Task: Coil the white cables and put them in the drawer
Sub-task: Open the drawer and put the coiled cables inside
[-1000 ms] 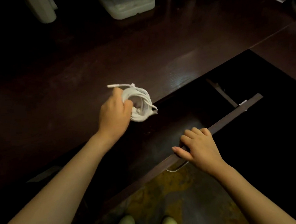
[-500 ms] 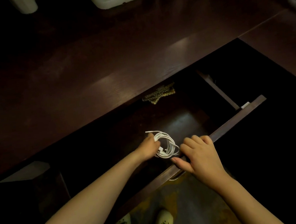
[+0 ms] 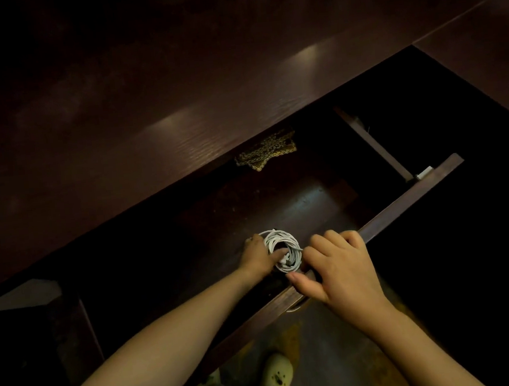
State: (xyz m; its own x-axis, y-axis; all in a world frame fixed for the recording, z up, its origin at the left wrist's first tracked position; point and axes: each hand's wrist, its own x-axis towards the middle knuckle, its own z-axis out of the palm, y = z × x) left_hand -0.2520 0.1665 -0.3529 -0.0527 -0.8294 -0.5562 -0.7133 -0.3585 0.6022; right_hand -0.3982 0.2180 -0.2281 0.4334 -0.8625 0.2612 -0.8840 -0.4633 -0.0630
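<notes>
While its fingers curl around the near-left side of the coiled white cable (image 3: 283, 250), the left hand (image 3: 259, 256) reaches down inside the open drawer (image 3: 310, 200), and the coil sits low over the drawer floor just behind the front panel; whether it rests on the floor cannot be told. The right hand (image 3: 339, 267) is closed over the top edge of the drawer front (image 3: 409, 198), fingers hooked inside and thumb outside, touching distance from the coil. Farther back, a gold patterned object (image 3: 266, 154) lies partly beneath the dark wooden desk top (image 3: 175, 91).
</notes>
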